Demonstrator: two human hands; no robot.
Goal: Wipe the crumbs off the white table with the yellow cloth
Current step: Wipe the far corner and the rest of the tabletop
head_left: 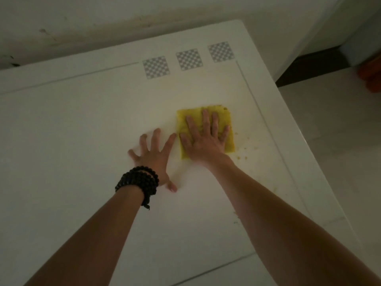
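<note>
A folded yellow cloth (224, 116) lies flat on the white table (82, 131), right of centre. My right hand (204, 139) presses down on the cloth, palm flat and fingers spread, covering most of it. Small yellowish crumbs (242, 153) are scattered just right of the cloth and below its lower right corner. My left hand (153, 155) rests flat on the bare table just left of the cloth, fingers spread and holding nothing. Its wrist wears a black bead bracelet (137, 180).
Three grey checkered squares (188, 58) are printed along the table's far side. A thin groove (259, 112) borders the top near its right edge. Beyond the right edge lies pale floor (334, 141), with an orange object (371, 79) at far right. A wall stands behind.
</note>
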